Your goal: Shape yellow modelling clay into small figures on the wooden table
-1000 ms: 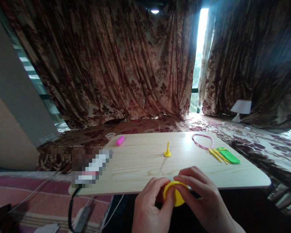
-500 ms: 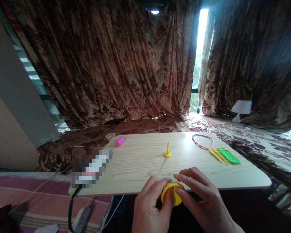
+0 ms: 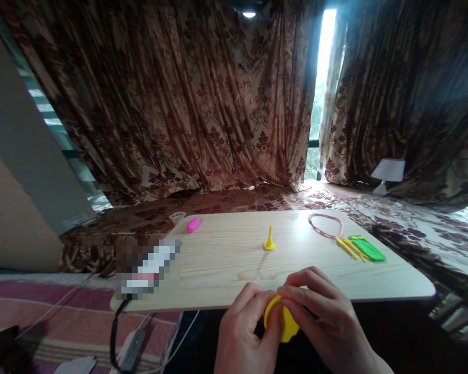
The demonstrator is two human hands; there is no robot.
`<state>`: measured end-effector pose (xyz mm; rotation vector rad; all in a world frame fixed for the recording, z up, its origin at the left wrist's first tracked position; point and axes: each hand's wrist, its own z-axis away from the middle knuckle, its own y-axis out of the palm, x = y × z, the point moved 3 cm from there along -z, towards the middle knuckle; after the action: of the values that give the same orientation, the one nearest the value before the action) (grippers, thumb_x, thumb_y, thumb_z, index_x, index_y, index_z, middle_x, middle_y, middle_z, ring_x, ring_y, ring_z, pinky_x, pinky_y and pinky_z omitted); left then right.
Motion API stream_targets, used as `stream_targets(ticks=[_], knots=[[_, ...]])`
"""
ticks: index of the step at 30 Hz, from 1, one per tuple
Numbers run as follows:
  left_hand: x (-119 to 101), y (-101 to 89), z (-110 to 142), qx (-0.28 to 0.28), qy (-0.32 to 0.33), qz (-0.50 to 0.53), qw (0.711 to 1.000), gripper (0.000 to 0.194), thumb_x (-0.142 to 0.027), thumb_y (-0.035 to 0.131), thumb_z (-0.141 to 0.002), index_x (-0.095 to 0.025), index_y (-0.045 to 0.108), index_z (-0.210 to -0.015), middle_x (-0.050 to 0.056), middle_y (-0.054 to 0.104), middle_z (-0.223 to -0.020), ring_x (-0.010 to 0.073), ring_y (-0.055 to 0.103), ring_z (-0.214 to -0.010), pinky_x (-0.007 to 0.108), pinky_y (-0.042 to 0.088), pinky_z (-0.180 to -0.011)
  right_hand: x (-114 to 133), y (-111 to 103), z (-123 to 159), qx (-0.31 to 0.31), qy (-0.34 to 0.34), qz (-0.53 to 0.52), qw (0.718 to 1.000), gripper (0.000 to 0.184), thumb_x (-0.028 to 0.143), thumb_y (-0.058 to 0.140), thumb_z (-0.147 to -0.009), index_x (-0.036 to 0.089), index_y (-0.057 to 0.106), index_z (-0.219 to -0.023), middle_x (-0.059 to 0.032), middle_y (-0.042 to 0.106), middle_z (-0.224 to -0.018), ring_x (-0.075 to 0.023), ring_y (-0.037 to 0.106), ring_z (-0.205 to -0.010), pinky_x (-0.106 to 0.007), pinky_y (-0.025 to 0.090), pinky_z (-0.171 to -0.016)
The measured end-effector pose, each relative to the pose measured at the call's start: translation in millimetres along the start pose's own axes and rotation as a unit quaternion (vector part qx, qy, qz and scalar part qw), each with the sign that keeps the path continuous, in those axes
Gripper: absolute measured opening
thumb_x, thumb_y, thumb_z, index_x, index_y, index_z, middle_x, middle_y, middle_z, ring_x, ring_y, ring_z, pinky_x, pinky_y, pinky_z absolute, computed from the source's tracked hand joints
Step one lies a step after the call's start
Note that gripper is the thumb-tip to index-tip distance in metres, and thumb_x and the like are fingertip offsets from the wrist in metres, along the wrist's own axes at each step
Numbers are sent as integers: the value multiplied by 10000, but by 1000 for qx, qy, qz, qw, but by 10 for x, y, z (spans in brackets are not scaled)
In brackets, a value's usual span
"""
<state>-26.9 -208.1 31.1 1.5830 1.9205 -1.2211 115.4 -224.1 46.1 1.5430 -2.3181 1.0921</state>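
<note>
Both my hands hold a round yellow disc (image 3: 284, 324) just below the near edge of the light wooden table (image 3: 226, 262). My left hand (image 3: 244, 330) pinches its left side with thumb and fingers. My right hand (image 3: 327, 322) curls over its top and right side. Most of the disc is hidden by my fingers. On the table beyond stands a small yellow cone-shaped piece (image 3: 269, 240).
A pink oval piece (image 3: 193, 224) lies at the table's far left. A pink cord loop (image 3: 326, 226), yellow sticks (image 3: 350, 248) and a green flat piece (image 3: 368, 249) lie at the right. Cables (image 3: 127, 343) hang at the lower left. A white lamp (image 3: 388, 174) stands behind, before patterned curtains.
The disc has turned more edge-on between my fingers and my right fingers have curled tighter over it. The things on the table have not moved.
</note>
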Motion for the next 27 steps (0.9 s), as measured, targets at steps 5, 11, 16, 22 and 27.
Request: stream_targets(ticks=[5,11,16,22,27], knots=[[34,-7,1,-40,-18,20,999,147,-199,540,-839,-197,670,-906,29,627,-806,148,600,-725,222,476,-631,-35,6,24,-28,50,8,998,304,142,608,-810,211,601,-1106,-73,581,-1021,-187,572,-932,-287,519,-776],[32,-12,5,-57,9,-15,998,184,-189,572,-822,-199,663,-982,48,650,-860,158,613,-779,238,506,-690,-55,14,20,-27,52,24,998,239,119,552,-843,233,629,-1039,-55,588,-914,-175,566,-841,-293,510,-707],[0,-27,1,-40,20,-27,999,196,-172,536,-843,-197,691,-960,53,641,-844,158,620,-771,232,508,-691,-29,21,17,-16,38,30,999,278,98,543,-848,252,622,-1065,-48,584,-911,-171,554,-833,-293,498,-699],[-45,-17,-1,-35,8,34,999,185,-193,527,-849,-205,697,-920,36,636,-800,147,612,-740,213,496,-662,-27,13,5,-14,56,-2,998,237,140,577,-839,221,626,-1056,-63,584,-931,-174,567,-843,-280,511,-700],[-21,-5,6,-22,-5,5,1000,141,-248,544,-836,-186,668,-805,20,565,-688,132,546,-614,213,462,-565,-2,-14,-17,-6,23,9,1000,243,113,561,-841,217,636,-1047,-64,597,-889,-180,552,-816,-306,496,-688]])
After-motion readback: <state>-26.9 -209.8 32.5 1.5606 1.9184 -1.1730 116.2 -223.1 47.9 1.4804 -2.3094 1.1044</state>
